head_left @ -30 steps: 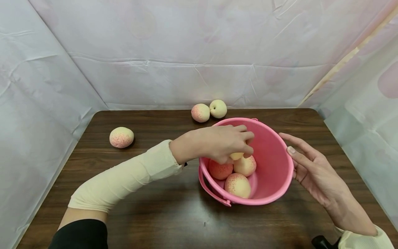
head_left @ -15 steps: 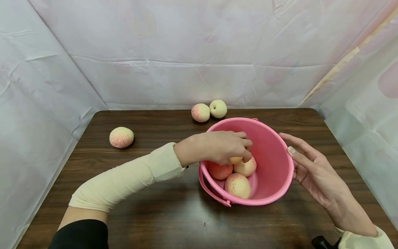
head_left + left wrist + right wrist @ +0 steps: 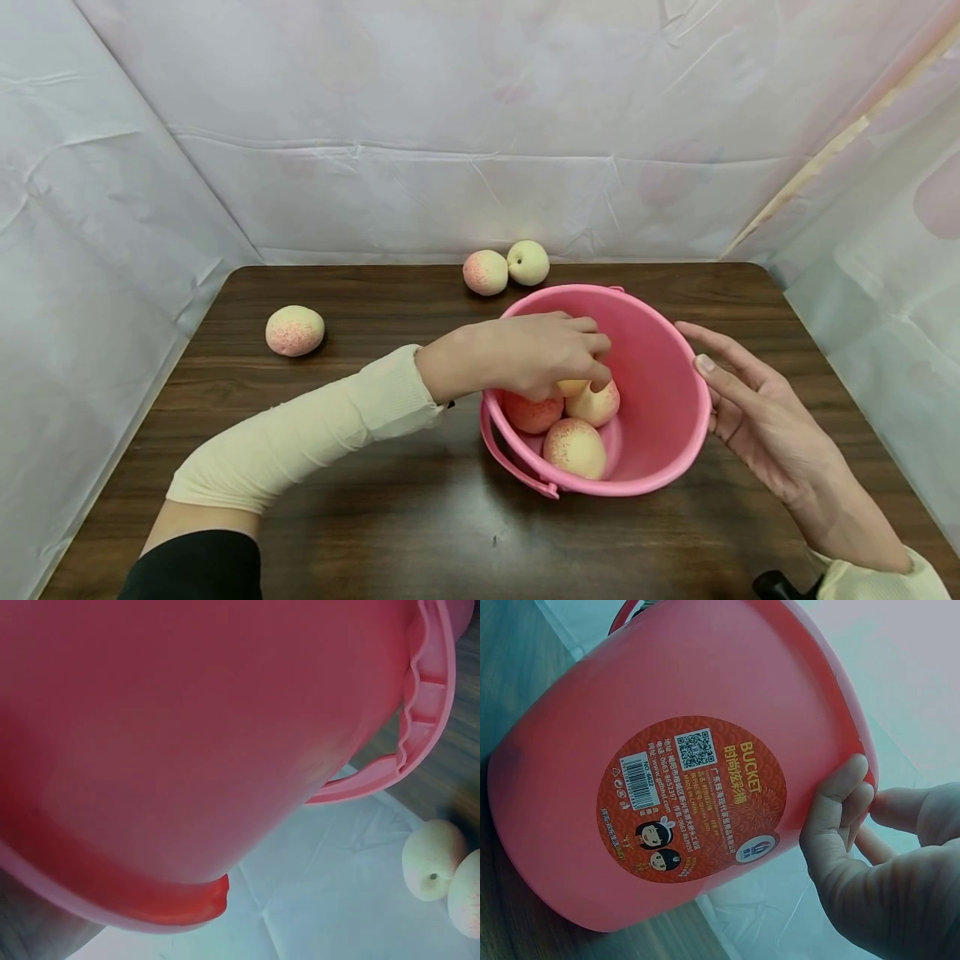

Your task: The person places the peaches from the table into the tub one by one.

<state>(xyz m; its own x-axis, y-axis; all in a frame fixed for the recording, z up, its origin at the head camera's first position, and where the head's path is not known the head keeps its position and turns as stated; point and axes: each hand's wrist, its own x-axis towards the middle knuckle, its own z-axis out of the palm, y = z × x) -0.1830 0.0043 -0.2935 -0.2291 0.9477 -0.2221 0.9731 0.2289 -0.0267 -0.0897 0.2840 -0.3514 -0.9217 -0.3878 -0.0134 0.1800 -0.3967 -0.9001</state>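
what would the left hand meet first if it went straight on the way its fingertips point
Beyond the yellow rounded fruit it holds, the left hand would probably meet the pale, pink-speckled round fruit below it in the pink plastic bucket; depth is unclear, so they may already touch.

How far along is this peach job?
Probably around halfway, if filling. Done: three peaches show in the pink bucket. In hand: the left hand holds a yellowish fruit inside; the right hand holds the rim. Left: three more peaches on the table.
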